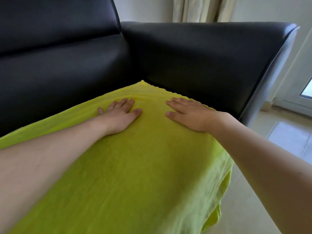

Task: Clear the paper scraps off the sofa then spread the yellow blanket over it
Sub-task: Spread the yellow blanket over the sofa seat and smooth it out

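Yellow blanket (pixel 135 166) lies smooth over the black sofa (pixel 194 56) seat, front edge hanging.

The yellow blanket (pixel 135 166) hides the sofa (pixel 202 53) seat under both hands. Near the left hand (pixel 118 115), the blanket runs off the picture's left and bottom edges. Past the right hand (pixel 189 114), the curtain (pixel 199 9) is cut off at the top, and a window (pixel 307 88) by the right edge.
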The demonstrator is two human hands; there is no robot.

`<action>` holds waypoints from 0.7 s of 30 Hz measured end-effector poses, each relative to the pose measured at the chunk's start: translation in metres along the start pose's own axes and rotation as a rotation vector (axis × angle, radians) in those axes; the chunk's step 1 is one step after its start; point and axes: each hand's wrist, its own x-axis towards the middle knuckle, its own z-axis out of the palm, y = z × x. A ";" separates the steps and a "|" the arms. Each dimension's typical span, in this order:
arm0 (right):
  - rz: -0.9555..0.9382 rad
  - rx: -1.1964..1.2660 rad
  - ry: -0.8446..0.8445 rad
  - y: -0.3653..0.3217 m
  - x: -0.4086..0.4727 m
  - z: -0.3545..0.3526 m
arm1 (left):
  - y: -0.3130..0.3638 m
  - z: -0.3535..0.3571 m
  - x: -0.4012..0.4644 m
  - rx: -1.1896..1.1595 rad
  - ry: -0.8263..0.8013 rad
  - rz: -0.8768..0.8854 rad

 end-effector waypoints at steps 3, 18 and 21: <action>0.002 -0.003 -0.021 0.006 0.002 -0.002 | 0.003 -0.003 -0.003 -0.002 -0.009 0.007; 0.020 0.020 0.069 -0.001 -0.047 0.002 | 0.013 0.005 -0.063 0.050 0.012 -0.027; 0.095 -0.012 0.029 -0.003 -0.036 -0.003 | 0.017 0.004 -0.061 0.050 0.002 -0.032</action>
